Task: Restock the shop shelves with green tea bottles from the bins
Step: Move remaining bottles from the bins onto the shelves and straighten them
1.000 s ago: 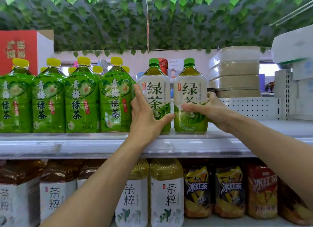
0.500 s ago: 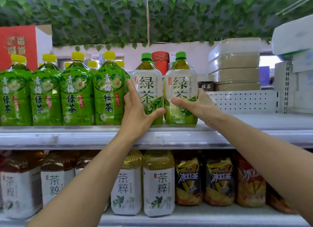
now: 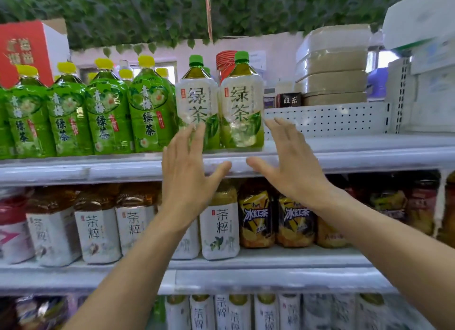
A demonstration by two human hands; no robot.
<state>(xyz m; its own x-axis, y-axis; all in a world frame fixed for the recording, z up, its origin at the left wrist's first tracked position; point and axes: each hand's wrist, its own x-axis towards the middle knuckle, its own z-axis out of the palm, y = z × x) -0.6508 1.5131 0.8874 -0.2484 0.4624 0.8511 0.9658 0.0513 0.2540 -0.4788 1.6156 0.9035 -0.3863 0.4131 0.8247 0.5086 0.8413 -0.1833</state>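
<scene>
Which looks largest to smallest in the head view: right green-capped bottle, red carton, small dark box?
Largest, too alike to rank: red carton and right green-capped bottle; carton is cropped.
Smallest: small dark box.

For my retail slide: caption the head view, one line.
Left hand and right hand hover open before two green-capped bottles on the shelf.

Two green-capped bottles [image 3: 197,103] [image 3: 242,105] on the upper shelf [image 3: 344,155] read 绿茶. The yellow-capped bottles [image 3: 147,113] to their left read 青梅绿茶. Below, white-labelled bottles [image 3: 220,221] read 茶粹 and yellow-black bottles [image 3: 256,219] read 冰红茶. A far dark box [image 3: 289,100] reads 旺乐.
</scene>
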